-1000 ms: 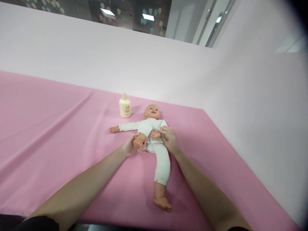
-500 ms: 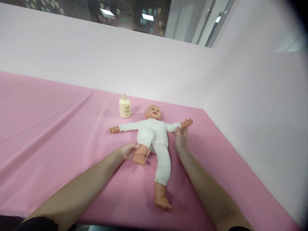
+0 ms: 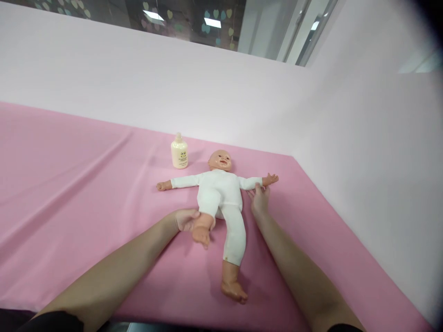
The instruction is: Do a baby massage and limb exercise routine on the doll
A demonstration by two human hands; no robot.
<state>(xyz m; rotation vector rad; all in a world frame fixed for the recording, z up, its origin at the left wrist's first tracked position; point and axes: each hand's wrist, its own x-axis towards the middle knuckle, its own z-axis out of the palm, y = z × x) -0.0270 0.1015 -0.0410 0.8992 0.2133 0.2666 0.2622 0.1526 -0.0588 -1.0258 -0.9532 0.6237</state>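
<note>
Baby doll [image 3: 221,196] lies face up on the pink-covered table [image 3: 69,184], near the far right corner, arms spread to either side. It wears a white one-piece suit; head, hands and feet are bare moulded plastic. Judged light, with a soft stuffed trunk and limp limbs that swing at the joints; the hard smooth feet may slip, so the clothed calf or forearm gives the surer hold.

Left hand [image 3: 185,219]: grip closed around the doll's raised lower leg just above the foot. Right hand [image 3: 259,199]: fingers rest against the doll's outstretched sleeve near the wrist; whether they close on it cannot be told.

A cream lotion bottle [image 3: 179,154] stands upright just beside the doll's head, apart from it.

Against the frame half a second back: the held leg sits slightly lower and further from the trunk; the right hand and the outstretched arm are almost unchanged. Bottle unmoved.
</note>
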